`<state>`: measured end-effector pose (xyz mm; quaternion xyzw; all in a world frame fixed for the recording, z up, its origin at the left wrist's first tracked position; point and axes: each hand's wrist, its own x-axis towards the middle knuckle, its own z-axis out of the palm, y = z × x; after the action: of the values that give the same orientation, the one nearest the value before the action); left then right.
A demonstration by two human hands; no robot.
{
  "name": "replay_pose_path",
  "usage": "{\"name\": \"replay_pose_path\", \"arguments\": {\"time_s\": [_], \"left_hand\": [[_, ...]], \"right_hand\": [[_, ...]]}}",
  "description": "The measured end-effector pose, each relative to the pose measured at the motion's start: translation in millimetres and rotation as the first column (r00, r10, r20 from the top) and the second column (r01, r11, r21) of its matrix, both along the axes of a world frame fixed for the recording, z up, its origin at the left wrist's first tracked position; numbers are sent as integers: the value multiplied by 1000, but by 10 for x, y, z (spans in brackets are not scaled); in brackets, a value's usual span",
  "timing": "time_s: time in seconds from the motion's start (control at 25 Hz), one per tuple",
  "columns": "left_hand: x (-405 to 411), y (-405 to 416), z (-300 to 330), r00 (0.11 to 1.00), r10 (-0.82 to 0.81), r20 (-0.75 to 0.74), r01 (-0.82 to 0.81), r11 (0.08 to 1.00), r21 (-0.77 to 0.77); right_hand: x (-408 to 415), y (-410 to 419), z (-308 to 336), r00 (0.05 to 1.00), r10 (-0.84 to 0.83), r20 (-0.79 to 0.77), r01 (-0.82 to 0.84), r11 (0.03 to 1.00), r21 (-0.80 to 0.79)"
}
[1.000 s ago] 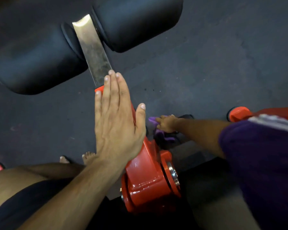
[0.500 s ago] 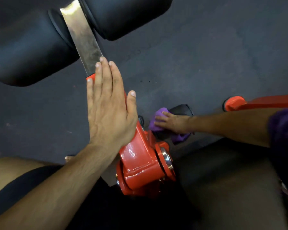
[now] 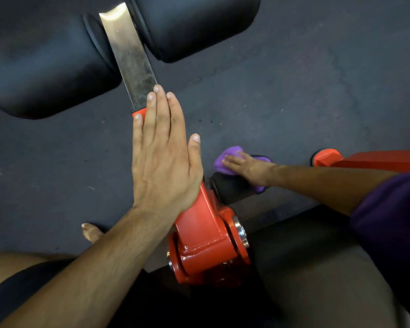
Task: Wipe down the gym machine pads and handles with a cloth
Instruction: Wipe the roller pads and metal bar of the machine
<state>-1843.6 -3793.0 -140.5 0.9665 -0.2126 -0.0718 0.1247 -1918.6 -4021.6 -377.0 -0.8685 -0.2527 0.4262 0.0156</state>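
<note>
My left hand [image 3: 162, 152] lies flat, fingers straight, on the red arm [image 3: 204, 235] of the gym machine, fingertips reaching the steel bar [image 3: 130, 55]. Two black roller pads [image 3: 43, 67] [image 3: 194, 24] sit on either side of that bar. Lower right of the arm, my right hand [image 3: 249, 168] presses a purple cloth [image 3: 225, 159] with straight fingers onto a small black padded handle [image 3: 230, 188]. The cloth drapes over the handle's top and far side.
A black seat pad [image 3: 317, 268] fills the lower right. Another red frame piece [image 3: 365, 159] runs along the right edge. Dark rubber floor [image 3: 294, 91] surrounds the machine. My bare toes [image 3: 91, 232] show on the floor at lower left.
My right hand has slid the purple cloth along the small black handle, its fingers now flatter over the top. The left hand stays flat on the red arm.
</note>
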Motion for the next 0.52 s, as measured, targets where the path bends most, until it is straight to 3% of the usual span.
{"name": "replay_pose_path", "arguments": {"time_s": [0.12, 0.28, 0.44, 0.52], "left_hand": [[-11, -16, -3, 1000, 0, -2, 0, 1000, 2], [-7, -17, -4, 1000, -9, -4, 9, 1000, -1], [-11, 12, -12, 1000, -8, 5, 8, 1000, -18], [2, 14, -20, 1000, -13, 4, 13, 1000, -18]], "right_hand": [[-128, 53, 31, 973, 226, -54, -221, 972, 77], [-111, -674, -60, 988, -6, -153, -3, 998, -62], [-153, -662, -87, 999, -29, 29, 31, 997, -77], [-285, -373, -101, 980, 182, 85, -189, 978, 85]]}}
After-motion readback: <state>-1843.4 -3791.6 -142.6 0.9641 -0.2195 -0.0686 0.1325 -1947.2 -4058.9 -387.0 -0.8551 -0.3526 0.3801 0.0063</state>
